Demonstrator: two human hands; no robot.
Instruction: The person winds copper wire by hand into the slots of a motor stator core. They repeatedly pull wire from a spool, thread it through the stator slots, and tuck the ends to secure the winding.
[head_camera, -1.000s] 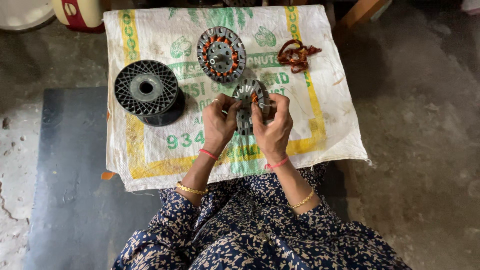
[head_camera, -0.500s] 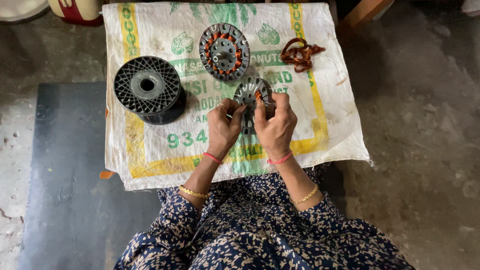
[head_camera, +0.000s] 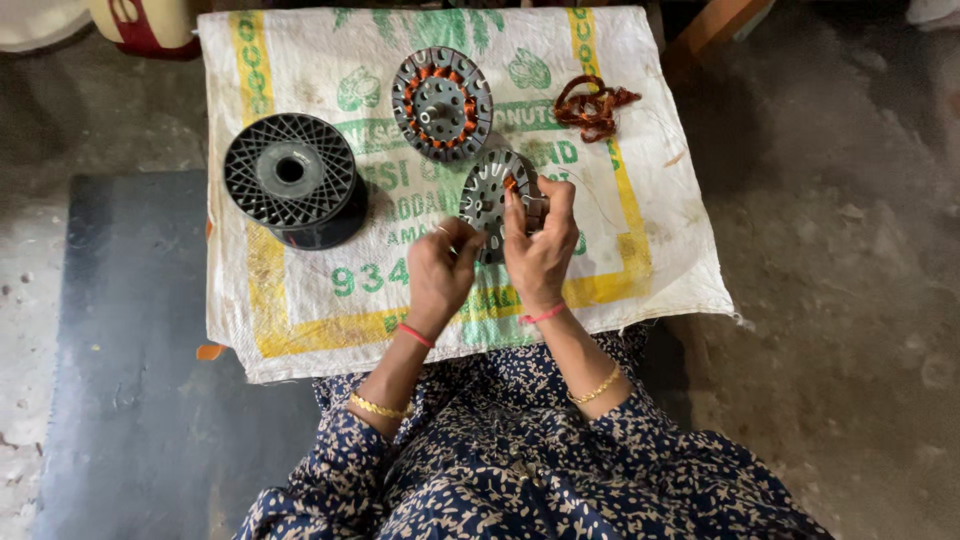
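both hands, right hand (head_camera: 540, 255) and left hand (head_camera: 442, 275), grip bare stator core (head_camera: 492, 195) upright; thin copper wire could snag a slot edge and snap.

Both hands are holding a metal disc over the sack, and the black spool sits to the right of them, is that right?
Not quite. The head view shows the spool to the left of the hands, not the right. The rest holds: left hand and right hand both hold the metal disc over the sack.

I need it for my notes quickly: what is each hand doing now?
Left hand: fingers pinched shut at the edge of the metal stator disc.
Right hand: fingers closed, holding the same disc.
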